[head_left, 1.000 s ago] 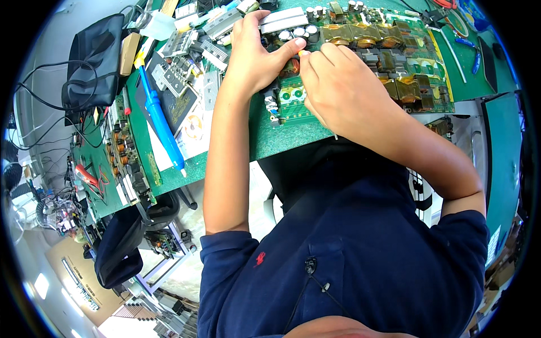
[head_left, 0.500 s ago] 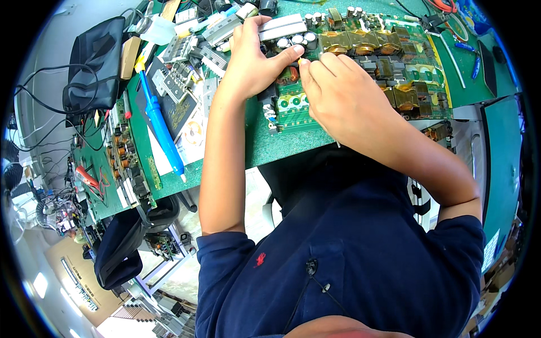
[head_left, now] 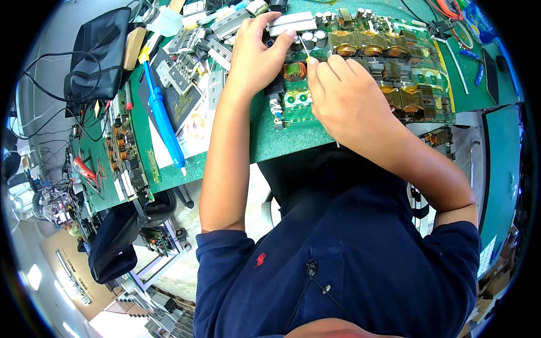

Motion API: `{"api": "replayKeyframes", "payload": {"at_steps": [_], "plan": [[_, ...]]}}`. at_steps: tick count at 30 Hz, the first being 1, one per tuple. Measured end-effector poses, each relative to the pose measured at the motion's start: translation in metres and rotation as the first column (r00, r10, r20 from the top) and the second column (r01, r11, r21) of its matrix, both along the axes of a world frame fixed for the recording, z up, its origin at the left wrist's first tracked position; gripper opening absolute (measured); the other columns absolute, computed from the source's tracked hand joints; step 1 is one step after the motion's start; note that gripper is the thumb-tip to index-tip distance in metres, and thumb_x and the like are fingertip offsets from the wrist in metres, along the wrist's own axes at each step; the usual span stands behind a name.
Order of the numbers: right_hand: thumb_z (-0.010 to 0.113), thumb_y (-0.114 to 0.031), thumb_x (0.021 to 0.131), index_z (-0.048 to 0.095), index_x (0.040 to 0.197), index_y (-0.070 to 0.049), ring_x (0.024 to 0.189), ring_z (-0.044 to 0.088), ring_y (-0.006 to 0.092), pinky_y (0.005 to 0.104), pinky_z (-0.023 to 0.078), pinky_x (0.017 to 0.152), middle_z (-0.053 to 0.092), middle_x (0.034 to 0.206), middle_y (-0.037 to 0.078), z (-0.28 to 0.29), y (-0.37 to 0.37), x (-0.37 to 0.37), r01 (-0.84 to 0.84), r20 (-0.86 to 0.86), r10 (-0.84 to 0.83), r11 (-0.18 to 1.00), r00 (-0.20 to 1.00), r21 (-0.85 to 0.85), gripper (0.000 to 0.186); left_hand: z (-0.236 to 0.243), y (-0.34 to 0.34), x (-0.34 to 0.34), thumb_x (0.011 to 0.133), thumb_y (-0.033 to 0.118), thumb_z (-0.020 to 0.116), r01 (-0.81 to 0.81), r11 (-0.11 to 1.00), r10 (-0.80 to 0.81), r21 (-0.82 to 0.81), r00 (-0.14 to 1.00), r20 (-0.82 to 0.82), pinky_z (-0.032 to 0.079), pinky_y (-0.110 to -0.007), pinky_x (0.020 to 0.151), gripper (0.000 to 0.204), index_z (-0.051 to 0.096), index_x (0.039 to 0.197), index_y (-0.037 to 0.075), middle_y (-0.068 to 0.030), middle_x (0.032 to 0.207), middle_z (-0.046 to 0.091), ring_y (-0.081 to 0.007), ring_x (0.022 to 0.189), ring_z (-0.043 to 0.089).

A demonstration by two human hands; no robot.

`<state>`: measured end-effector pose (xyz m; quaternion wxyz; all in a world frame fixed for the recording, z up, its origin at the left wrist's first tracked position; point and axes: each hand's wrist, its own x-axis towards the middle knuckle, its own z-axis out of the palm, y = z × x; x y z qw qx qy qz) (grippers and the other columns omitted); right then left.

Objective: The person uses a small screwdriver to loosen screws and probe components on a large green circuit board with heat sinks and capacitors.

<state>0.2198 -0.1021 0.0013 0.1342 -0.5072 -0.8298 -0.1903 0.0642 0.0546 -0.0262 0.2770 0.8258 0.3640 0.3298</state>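
Note:
A green circuit board [head_left: 304,121] packed with parts lies along the bench's near edge. At its far left, a silver heat sink [head_left: 296,22] stands beside round capacitors [head_left: 320,38]. My left hand [head_left: 256,59] grips the heat sink's left end, thumb at its near edge and fingers curled at its far side. My right hand [head_left: 352,93] is closed around a slim screwdriver-like tool [head_left: 306,50]. Its thin shaft points at the parts by the capacitors; the fist hides most of its handle. A copper-wound coil [head_left: 294,70] sits just below the tip.
A blue desoldering pump [head_left: 163,124] lies on paper to the left, near loose heat sinks [head_left: 217,90]. Another populated board [head_left: 127,149] is at the left edge, below a black bag [head_left: 97,56]. Blue-handled pliers [head_left: 479,73] and cables lie at the right.
My left thumb has moved up from the capacitors to the heat sink's near edge. The tool's shaft now shows beyond my right fingers. The whole view has shifted slightly.

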Motion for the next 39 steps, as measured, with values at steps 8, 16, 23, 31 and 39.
{"api": "replayKeyframes", "payload": {"at_steps": [8,16,23,31,39], "plan": [[0.063,-0.011,0.081,0.067,0.106,0.011,0.086,0.057,0.0215,0.0303,0.048,0.076,0.06,0.086,0.01,0.003,0.004,0.007,-0.042,-0.077,0.042,0.999,0.996,0.007,0.033,-0.005,-0.012,-0.001,0.085,0.041,0.083,-0.029,0.997,0.033,0.068,0.997,-0.07,0.048,-0.041,0.103,0.072,0.058,0.141,0.003,-0.02,0.125,0.061,-0.0329,0.119,0.06],[0.064,-0.011,0.082,0.067,0.108,0.012,0.086,0.057,0.0205,0.0305,0.048,0.072,0.061,0.085,0.009,0.003,0.003,0.007,-0.025,-0.057,0.026,1.0,0.998,0.013,0.035,0.039,-0.029,0.002,0.088,0.001,0.067,-0.123,0.935,0.039,0.331,0.968,0.248,0.053,-0.04,0.078,0.015,0.073,0.102,0.003,-0.0116,0.092,0.068,-0.0297,0.088,0.068],[0.063,-0.016,0.082,0.069,0.106,0.008,0.086,0.057,0.0217,0.0319,0.046,0.072,0.061,0.088,0.009,0.0,0.003,0.004,0.013,-0.132,-0.01,1.0,0.991,0.017,0.034,0.049,-0.093,-0.004,0.091,-0.001,0.062,0.075,0.958,-0.031,0.277,0.986,-0.161,0.052,-0.041,0.089,0.021,0.073,0.109,0.0,-0.0174,0.109,0.069,-0.036,0.102,0.066],[0.066,-0.018,0.077,0.07,0.096,0.003,0.085,0.057,0.0204,0.0318,0.044,0.07,0.06,0.086,0.007,0.0,0.002,0.007,0.003,-0.15,-0.001,1.0,0.989,0.012,0.028,0.037,-0.185,-0.001,0.092,0.005,0.073,0.009,0.923,0.139,-0.385,0.925,0.355,0.052,-0.028,0.071,0.028,0.054,0.113,-0.001,-0.008,0.098,0.062,-0.0145,0.084,0.06],[0.071,-0.033,0.083,0.07,0.095,0.002,0.089,0.055,0.0225,0.0334,0.043,0.075,0.06,0.088,0.007,0.008,0.005,0.011,-0.031,-0.183,0.026,0.999,0.983,-0.024,0.037,0.011,-0.189,-0.002,0.082,-0.001,0.082,0.005,0.964,0.097,-0.267,0.924,0.37,0.054,-0.028,0.063,0.051,0.056,0.126,-0.004,-0.0086,0.091,0.06,-0.0145,0.075,0.06]]}}
